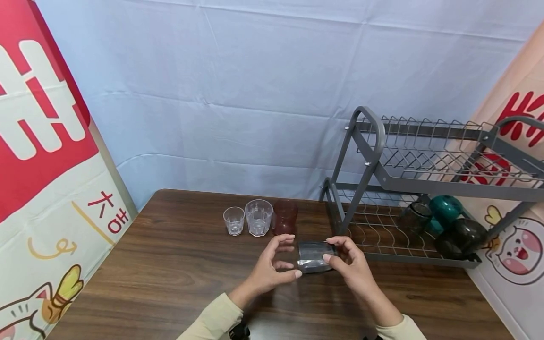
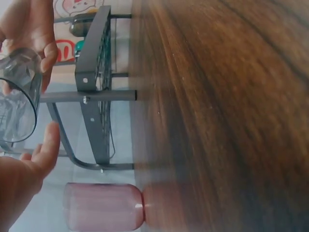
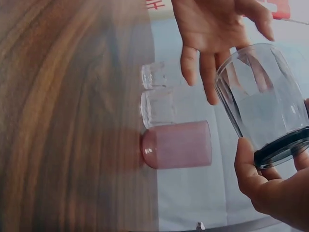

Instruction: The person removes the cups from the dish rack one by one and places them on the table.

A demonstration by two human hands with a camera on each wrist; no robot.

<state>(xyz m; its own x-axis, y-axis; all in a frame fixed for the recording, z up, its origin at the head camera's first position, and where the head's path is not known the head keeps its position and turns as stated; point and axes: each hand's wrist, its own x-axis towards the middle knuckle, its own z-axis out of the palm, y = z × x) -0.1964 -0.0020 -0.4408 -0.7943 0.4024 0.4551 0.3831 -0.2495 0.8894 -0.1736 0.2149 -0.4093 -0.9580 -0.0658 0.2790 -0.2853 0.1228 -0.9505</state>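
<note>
A smoky grey drinking glass (image 1: 315,258) lies on its side in the air above the table, its mouth facing left. My right hand (image 1: 352,264) grips it near the thick base, thumb on the near side. My left hand (image 1: 271,267) is beside the mouth with its fingers spread and nothing held. In the right wrist view, the left hand (image 3: 217,29) shows its palm beyond the rim of the glass (image 3: 263,96). Behind the hands stand a red-tinted glass (image 1: 285,216), a larger clear glass (image 1: 259,217) and a smaller clear glass (image 1: 234,221), all upright.
A grey two-tier dish rack (image 1: 376,163) stands at the right. On its lower tier are a teal glass vessel (image 1: 445,210) and dark glass vessels (image 1: 461,238). The wooden table (image 1: 170,274) meets a pale cloth backdrop (image 1: 221,118) at the back.
</note>
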